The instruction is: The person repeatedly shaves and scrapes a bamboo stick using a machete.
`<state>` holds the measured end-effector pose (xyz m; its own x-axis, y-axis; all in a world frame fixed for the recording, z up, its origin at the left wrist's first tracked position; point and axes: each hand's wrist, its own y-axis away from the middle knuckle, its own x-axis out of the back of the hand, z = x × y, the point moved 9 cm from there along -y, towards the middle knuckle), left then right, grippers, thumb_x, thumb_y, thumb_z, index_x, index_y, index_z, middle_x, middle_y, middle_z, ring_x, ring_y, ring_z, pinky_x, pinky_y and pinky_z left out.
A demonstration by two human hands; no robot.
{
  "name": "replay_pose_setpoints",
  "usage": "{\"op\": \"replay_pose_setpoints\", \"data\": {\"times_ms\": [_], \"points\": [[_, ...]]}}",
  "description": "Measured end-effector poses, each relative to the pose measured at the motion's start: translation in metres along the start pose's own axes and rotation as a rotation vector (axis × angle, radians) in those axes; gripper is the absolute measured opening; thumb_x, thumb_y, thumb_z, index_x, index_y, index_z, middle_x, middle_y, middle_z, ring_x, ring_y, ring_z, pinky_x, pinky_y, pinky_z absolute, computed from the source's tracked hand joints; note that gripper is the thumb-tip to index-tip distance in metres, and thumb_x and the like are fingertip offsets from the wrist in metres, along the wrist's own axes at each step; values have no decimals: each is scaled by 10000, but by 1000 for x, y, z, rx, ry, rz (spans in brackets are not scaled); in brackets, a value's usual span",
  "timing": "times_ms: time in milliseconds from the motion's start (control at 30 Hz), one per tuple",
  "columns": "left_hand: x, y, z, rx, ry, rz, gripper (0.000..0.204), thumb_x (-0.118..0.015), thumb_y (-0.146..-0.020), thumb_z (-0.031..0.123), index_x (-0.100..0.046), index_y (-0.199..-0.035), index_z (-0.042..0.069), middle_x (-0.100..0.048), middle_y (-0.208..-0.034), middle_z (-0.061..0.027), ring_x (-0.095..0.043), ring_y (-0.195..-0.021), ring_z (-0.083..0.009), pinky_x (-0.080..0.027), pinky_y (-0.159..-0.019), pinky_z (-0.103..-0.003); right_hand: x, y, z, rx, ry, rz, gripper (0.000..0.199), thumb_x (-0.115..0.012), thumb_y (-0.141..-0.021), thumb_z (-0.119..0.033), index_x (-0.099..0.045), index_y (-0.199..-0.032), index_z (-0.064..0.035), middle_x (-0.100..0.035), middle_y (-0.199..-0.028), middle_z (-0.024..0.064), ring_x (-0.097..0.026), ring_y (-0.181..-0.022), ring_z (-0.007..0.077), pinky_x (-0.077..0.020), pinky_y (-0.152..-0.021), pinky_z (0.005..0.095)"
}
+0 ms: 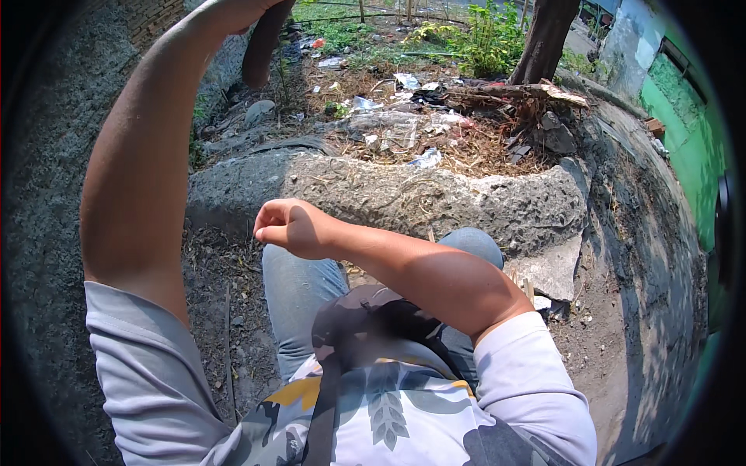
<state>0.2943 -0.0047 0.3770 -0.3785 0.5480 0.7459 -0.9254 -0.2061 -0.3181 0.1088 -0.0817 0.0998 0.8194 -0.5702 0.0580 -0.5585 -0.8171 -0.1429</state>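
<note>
My left arm reaches up along the left side, and my left hand is cut off by the top edge, so its fingers are hidden. Beside it a dark brown, rounded, elongated shape comes down from the top edge; I cannot tell what it is or whether my hand touches it. My right hand is above my left knee, its fingers loosely curled toward the thumb. Nothing shows in it. A dark camouflage waist bag with a strap lies across my lap, below my right forearm.
A rough concrete ledge curves in front of my knees. Beyond it lie dry straw and litter, a tree trunk and a green bush. A rough wall stands at the left, a green wall at the right.
</note>
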Motion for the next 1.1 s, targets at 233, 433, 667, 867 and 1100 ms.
{"op": "replay_pose_setpoints", "data": {"times_ms": [233,433,667,867,1100], "points": [[-61,-10,72,-130,103,-177,425,-775,-920,418,-748,-1119,44,-729,-973,-83,-668,-869,-217,-524,-783,-381,-280,63,-109,570,-60,-1060,433,-657,-950,-300,-689,-1289,-33,-729,-1218,174,-679,-1162,330,-534,-947,395],[-107,19,53,-8,318,-290,378,-778,-923,366,-744,-1114,42,-712,-951,-73,-648,-844,-197,-513,-762,-373,-327,103,-101,473,-32,-1239,432,-647,-951,-296,-688,-1288,-29,-730,-1215,174,-679,-1155,327,-533,-946,396],[-123,24,35,83,469,-305,300,-749,-952,304,-732,-1127,61,-714,-946,-63,-655,-842,-189,-514,-754,-376,-336,119,-94,418,-46,-1276,431,-635,-952,-290,-688,-1288,-25,-730,-1212,173,-679,-1147,323,-531,-945,397],[-131,21,21,108,544,-311,307,-752,-956,333,-743,-1113,69,-736,-965,-68,-671,-840,-197,-520,-754,-372,-337,126,-92,395,-58,-1303,430,-625,-953,-285,-688,-1287,-21,-731,-1209,173,-678,-1140,319,-530,-944,398],[-136,34,14,199,521,-307,307,-742,-967,343,-755,-1101,67,-742,-955,-69,-670,-841,-210,-522,-775,-393,-335,131,-88,370,-60,-1305,430,-614,-954,-279,-688,-1286,-16,-731,-1206,172,-678,-1132,315,-528,-943,400]]}}
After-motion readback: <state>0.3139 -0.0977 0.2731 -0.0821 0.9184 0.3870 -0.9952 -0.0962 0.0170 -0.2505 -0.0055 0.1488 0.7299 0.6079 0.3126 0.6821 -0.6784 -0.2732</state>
